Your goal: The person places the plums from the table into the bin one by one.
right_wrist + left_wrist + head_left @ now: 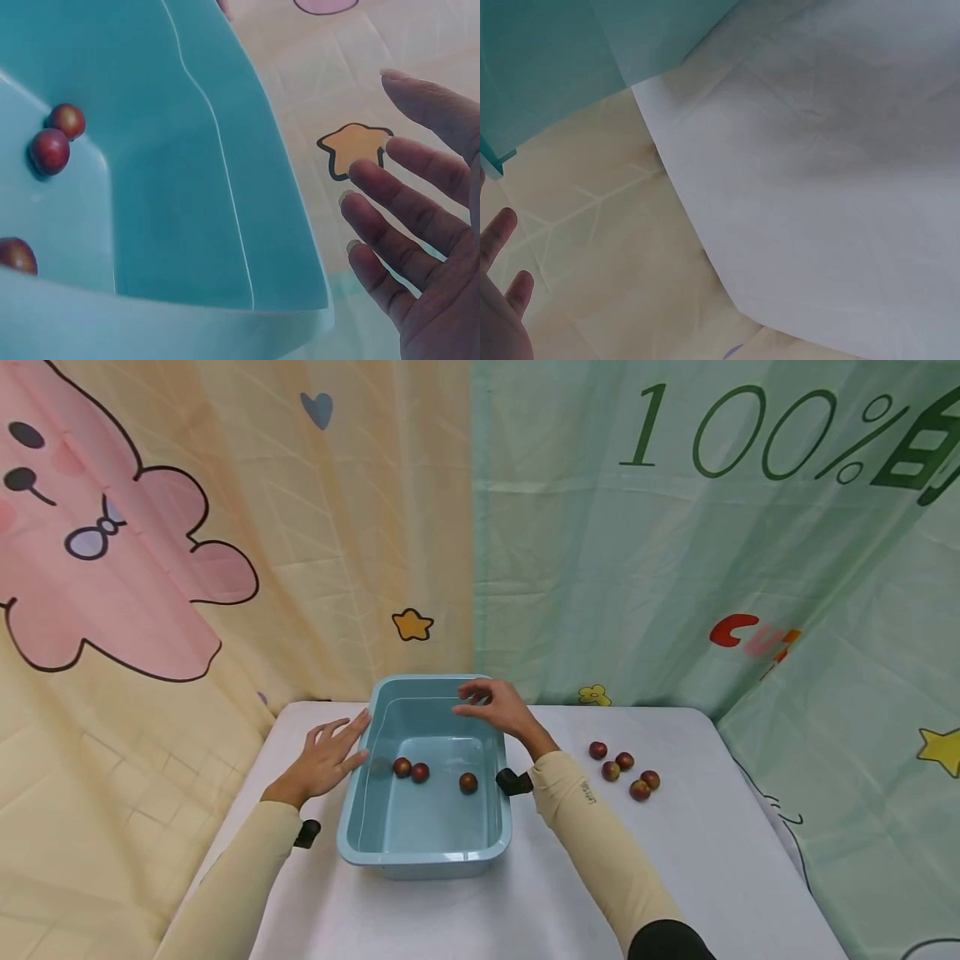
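A light blue plastic basin (423, 858) stands on the table with three reddish plums in it. Two of them, a left plum (402, 767) and a darker red plum (420, 772), lie side by side; the third plum (468, 783) lies to their right. My left hand (322, 760) touches the basin's left rim with its fingers extended. Above the far right part of the basin hovers my right hand (498, 706); its fingers are loosely bent and hold nothing, as the right wrist view also shows at the right hand (427, 225).
Several more plums (611, 771) lie in a loose group on the white-covered table (720, 860), to the right of the basin. Printed curtains (600, 568) hang right behind the table. A dark cable (795, 847) runs along the right side.
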Motion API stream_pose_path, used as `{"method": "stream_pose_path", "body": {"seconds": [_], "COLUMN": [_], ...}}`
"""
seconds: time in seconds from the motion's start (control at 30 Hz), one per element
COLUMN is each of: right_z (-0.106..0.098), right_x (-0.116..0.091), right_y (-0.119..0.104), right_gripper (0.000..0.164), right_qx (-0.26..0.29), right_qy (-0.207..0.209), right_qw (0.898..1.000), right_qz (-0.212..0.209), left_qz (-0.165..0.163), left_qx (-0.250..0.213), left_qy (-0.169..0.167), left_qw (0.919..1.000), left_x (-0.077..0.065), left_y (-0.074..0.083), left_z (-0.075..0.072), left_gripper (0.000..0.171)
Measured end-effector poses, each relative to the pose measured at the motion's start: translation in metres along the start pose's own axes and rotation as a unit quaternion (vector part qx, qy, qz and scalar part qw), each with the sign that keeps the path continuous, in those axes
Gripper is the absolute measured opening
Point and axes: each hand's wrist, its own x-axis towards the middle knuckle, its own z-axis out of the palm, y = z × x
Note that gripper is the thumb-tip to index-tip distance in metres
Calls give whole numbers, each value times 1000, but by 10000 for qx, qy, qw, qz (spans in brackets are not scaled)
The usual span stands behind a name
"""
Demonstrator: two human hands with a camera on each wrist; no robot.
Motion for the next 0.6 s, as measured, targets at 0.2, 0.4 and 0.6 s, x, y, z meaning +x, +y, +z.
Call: {"method": "stream_pose_path", "body": {"seconds": [0.2, 0.4, 0.6], "right_z": [-3, -6, -13], "right_x": [-4, -9, -13], "right_y": [4, 10, 17], "right_gripper": [36, 35, 35], "right_qx": [29, 9, 101], "right_qy": [6, 112, 198], "right_qw": [10000, 9999, 9997], "right_qz": [-26, -66, -88], "left_qz": [-22, -20, 12], "left_qx": [11, 64, 64], "left_qy": [-39, -68, -51], "left_qw": [10000, 10000, 10000], "left_x": [0, 0, 0], "left_y": [1, -1, -1], "left_z": [-1, -1, -1], "left_gripper": [68, 68, 68]}}
